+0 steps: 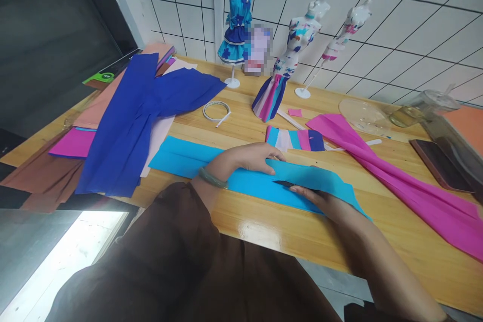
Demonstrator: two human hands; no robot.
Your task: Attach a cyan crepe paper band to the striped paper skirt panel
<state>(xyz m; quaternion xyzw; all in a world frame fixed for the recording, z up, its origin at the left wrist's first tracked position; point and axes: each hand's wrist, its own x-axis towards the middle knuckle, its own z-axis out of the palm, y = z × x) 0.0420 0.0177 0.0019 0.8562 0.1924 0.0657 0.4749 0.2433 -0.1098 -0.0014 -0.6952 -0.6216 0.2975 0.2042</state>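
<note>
A long strip of light blue crepe paper point(196, 161) lies across the wooden table point(264, 226) in front of me. My left hand point(256, 157), with a green bangle on the wrist, presses on the strip with curled fingers, pinching its upper edge. My right hand point(320, 200) rests on the strip just to the right and holds a dark blade-like tool point(287, 184) whose tip points left along the paper. I cannot make out whether it is a knife or scissors.
Dark blue paper point(128, 121), pink, magenta and brown sheets lie at the left. A magenta strip point(396, 181) runs off to the right. Three small dress mannequins point(283, 70) stand at the back by a tape roll point(216, 109), a clear lid, a jar and a dark phone point(437, 163).
</note>
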